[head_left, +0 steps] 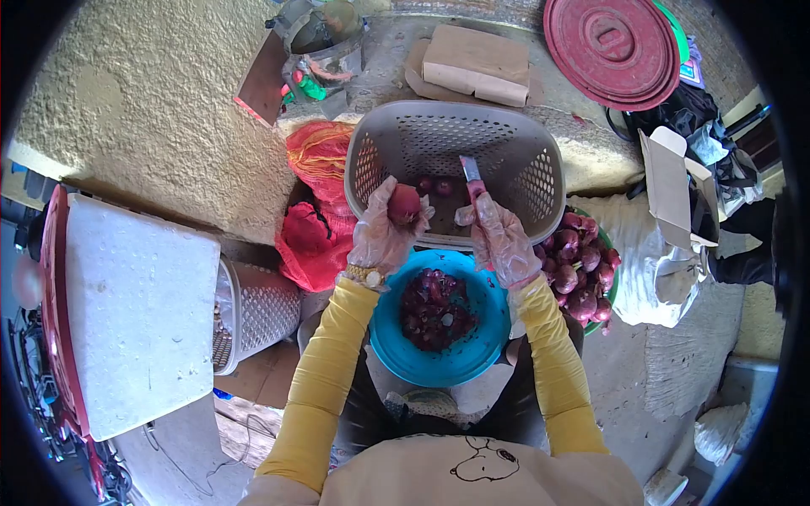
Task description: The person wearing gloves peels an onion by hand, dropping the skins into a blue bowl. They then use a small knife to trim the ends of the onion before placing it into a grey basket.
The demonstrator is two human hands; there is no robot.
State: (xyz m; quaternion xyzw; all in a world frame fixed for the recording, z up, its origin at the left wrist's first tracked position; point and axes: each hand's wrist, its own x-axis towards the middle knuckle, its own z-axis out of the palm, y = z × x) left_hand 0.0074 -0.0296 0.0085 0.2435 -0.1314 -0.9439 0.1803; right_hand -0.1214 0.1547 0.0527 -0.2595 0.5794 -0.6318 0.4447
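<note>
My left hand (384, 228), in a clear plastic glove, is closed around a red onion (404, 204) over the near edge of a grey perforated basket (456, 118). In my gloved right hand (502, 240) is a knife (472, 173), its blade pointing up and away from me. A few red onions (443, 186) lie on the basket floor. Below my hands a blue basin (396, 358) holds dark red onion skins and scraps (434, 312). To the right, beside my right wrist, whole red onions (582, 261) are heaped in a green-rimmed container.
Red mesh sacks (316, 232) lie left of the basket. Further left stand a white foam box (143, 312) and a second perforated basket (270, 312). A cardboard piece (477, 63) and a red lid (612, 46) are at the back; a white sack (641, 253) lies right.
</note>
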